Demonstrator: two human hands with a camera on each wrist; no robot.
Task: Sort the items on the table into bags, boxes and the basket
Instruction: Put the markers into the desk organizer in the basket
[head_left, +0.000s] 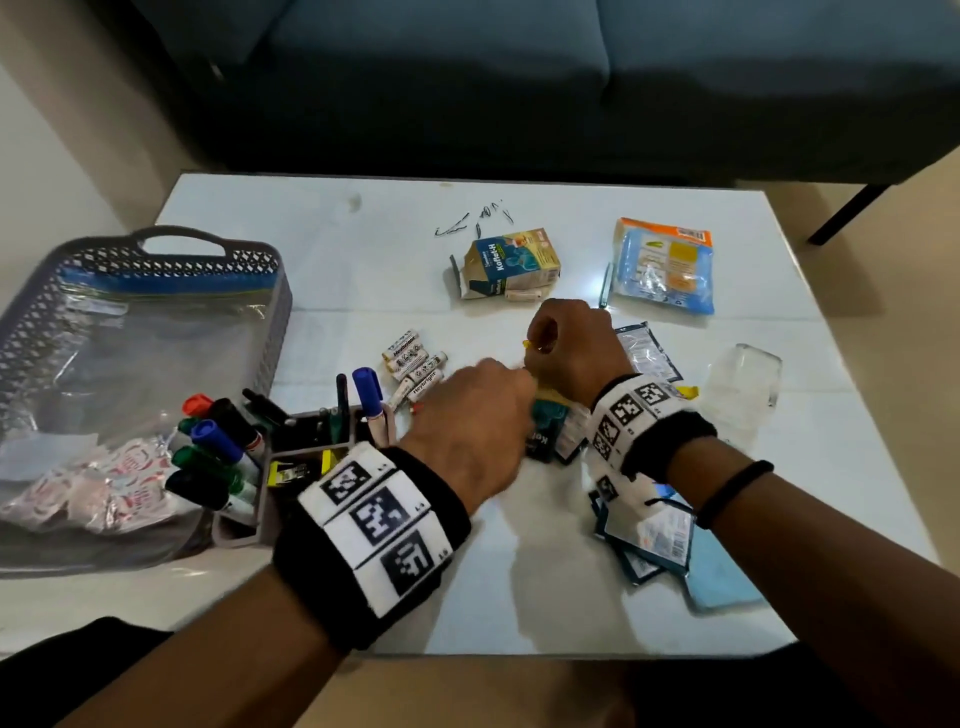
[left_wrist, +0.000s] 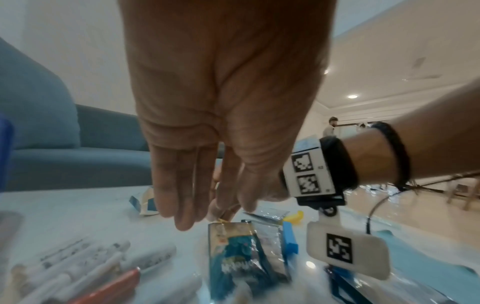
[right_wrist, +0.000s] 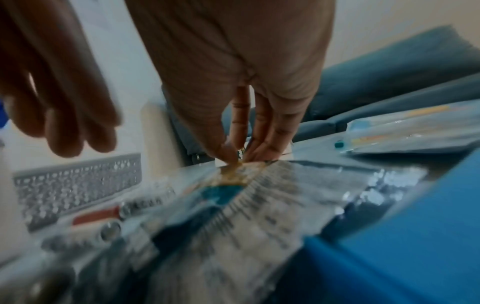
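Right now: right hand (head_left: 571, 348) pinching the top edge of a teal packet (left_wrist: 233, 255), fingertips (right_wrist: 233, 152) closed on its yellowish tip. Left hand (head_left: 467, 415) hovering just beside, fingers straight, holding nothing. Packet lying mid-table (head_left: 519, 597) among other packets, batteries (head_left: 415, 364) near, basket (head_left: 156, 322) well apart. Risk, probably: thin edge slipping from so small a pinch; neighbouring packets dragged along.
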